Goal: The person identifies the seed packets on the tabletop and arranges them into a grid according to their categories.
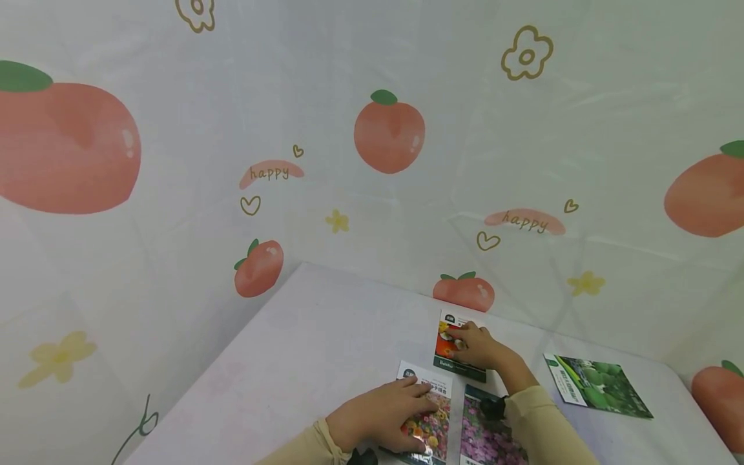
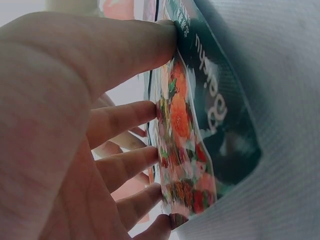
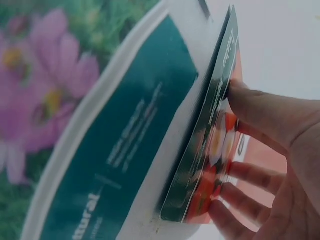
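Note:
My left hand (image 1: 383,413) rests with spread fingers on a seed packet (image 1: 440,413) printed with mixed orange and red flowers. In the left wrist view, the thumb and fingertips press the glossy face of that flower packet (image 2: 180,117), near its dark green "Baishu" band. Farther back, my right hand (image 1: 478,345) touches the face of an orange-and-green seed packet (image 1: 459,369). The right wrist view has the thumb near this packet's (image 3: 200,165) green edge and the other fingertips on its picture. A purple-flower packet (image 1: 485,433) lies partly under the right forearm.
A packet with green round fruit (image 1: 616,387) lies apart on the right of the white table (image 1: 290,361). Behind the table hangs a pale cloth (image 1: 395,226) printed with peaches, flowers and "happy". The table's far edge runs just behind the orange packet.

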`<state>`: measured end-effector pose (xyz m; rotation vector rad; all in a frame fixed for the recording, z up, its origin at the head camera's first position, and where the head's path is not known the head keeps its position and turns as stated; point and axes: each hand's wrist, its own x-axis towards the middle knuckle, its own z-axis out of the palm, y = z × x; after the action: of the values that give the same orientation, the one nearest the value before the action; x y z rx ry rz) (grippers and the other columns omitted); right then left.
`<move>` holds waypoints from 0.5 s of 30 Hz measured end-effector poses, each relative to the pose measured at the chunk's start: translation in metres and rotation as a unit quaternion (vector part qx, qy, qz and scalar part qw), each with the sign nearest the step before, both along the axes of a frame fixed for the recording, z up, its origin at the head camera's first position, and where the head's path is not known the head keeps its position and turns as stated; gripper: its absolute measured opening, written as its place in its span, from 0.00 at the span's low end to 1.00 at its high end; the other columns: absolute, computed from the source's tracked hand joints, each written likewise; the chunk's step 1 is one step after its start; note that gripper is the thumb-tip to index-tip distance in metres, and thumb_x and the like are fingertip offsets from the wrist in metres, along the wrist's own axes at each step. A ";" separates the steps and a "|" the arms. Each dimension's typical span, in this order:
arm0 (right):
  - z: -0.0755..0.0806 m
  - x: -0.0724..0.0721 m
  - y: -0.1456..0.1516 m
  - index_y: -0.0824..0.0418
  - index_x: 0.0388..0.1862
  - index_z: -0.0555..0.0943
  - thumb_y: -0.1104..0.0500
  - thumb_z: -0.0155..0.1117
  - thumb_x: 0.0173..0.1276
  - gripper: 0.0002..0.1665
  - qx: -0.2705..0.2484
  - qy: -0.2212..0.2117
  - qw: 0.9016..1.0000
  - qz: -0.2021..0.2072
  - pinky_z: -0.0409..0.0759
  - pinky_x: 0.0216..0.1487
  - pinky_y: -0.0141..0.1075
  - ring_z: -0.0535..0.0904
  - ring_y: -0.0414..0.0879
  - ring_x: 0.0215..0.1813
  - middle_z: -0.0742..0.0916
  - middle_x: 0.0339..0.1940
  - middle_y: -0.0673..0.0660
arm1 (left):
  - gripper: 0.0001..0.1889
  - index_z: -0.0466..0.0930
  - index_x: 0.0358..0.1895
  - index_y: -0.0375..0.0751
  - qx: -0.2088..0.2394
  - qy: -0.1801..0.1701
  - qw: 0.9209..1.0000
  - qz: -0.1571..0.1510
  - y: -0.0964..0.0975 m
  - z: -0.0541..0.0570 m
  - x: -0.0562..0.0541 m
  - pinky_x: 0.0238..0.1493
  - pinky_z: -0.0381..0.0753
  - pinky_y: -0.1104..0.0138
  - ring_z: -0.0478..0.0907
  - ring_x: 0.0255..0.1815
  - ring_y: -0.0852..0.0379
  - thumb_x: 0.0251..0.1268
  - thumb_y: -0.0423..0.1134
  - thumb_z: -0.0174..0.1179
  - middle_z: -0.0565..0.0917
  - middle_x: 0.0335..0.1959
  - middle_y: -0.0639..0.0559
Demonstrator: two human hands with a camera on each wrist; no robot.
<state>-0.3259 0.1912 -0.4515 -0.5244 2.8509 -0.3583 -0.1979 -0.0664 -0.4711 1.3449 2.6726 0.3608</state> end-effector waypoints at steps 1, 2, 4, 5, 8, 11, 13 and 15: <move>0.000 0.001 0.001 0.55 0.75 0.79 0.47 0.75 0.71 0.37 -0.001 -0.002 1.000 0.001 0.77 0.65 0.71 0.74 0.65 0.61 0.77 0.68 0.69 | 0.34 0.74 0.77 0.59 0.000 -0.001 1.000 0.001 0.000 0.000 0.000 0.79 0.72 0.57 0.67 0.82 0.44 0.72 0.63 0.64 0.70 0.81 0.51; 0.000 0.001 0.001 0.55 0.76 0.78 0.47 0.75 0.71 0.37 -0.002 -0.004 1.000 0.003 0.77 0.65 0.71 0.74 0.65 0.62 0.77 0.68 0.69 | 0.34 0.74 0.77 0.59 0.000 -0.002 1.000 0.001 0.000 0.000 0.000 0.79 0.72 0.57 0.67 0.82 0.44 0.72 0.63 0.64 0.70 0.81 0.51; 0.000 0.000 0.002 0.54 0.76 0.78 0.47 0.74 0.71 0.37 -0.002 -0.007 1.000 0.004 0.76 0.65 0.72 0.74 0.66 0.63 0.77 0.69 0.70 | 0.34 0.74 0.77 0.60 -0.001 -0.003 1.000 0.001 0.000 0.000 0.000 0.79 0.72 0.57 0.67 0.82 0.44 0.72 0.63 0.64 0.70 0.81 0.51; 0.000 0.000 0.003 0.54 0.76 0.78 0.47 0.74 0.71 0.38 -0.002 -0.009 1.000 0.004 0.76 0.66 0.71 0.74 0.65 0.63 0.77 0.69 0.70 | 0.33 0.74 0.77 0.60 0.000 -0.003 1.000 0.001 0.000 -0.001 0.000 0.79 0.72 0.57 0.67 0.82 0.44 0.72 0.63 0.64 0.70 0.81 0.51; 0.000 0.000 0.004 0.55 0.77 0.77 0.47 0.74 0.71 0.38 -0.001 -0.010 1.000 0.009 0.75 0.67 0.71 0.74 0.66 0.64 0.76 0.70 0.71 | 0.34 0.74 0.77 0.60 0.000 -0.001 1.000 0.003 0.000 -0.002 0.000 0.79 0.72 0.57 0.67 0.82 0.44 0.72 0.64 0.64 0.70 0.82 0.52; 0.000 -0.002 0.005 0.54 0.77 0.77 0.48 0.74 0.71 0.38 -0.003 -0.014 1.000 0.010 0.74 0.68 0.72 0.74 0.67 0.64 0.76 0.71 0.71 | 0.34 0.74 0.77 0.61 -0.001 0.003 1.000 0.004 0.000 -0.003 -0.001 0.78 0.73 0.57 0.67 0.82 0.45 0.72 0.65 0.64 0.70 0.81 0.52; -0.001 -0.002 0.006 0.55 0.77 0.77 0.48 0.74 0.71 0.38 -0.004 -0.016 1.000 0.013 0.73 0.68 0.72 0.73 0.67 0.65 0.76 0.72 0.71 | 0.34 0.74 0.77 0.61 -0.001 0.003 1.000 0.004 0.000 -0.003 -0.001 0.78 0.73 0.57 0.67 0.82 0.45 0.72 0.65 0.64 0.70 0.81 0.52; -0.002 -0.003 0.007 0.54 0.78 0.76 0.49 0.74 0.71 0.38 -0.005 -0.021 1.000 0.011 0.72 0.69 0.72 0.73 0.68 0.67 0.75 0.73 0.71 | 0.34 0.73 0.77 0.61 0.000 -0.001 1.000 0.002 0.000 -0.003 -0.001 0.78 0.72 0.57 0.67 0.82 0.44 0.72 0.64 0.64 0.70 0.82 0.52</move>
<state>-0.3285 0.1980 -0.4539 -0.5446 2.8024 -0.3738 -0.1987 -0.0664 -0.4744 1.3382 2.6744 0.3634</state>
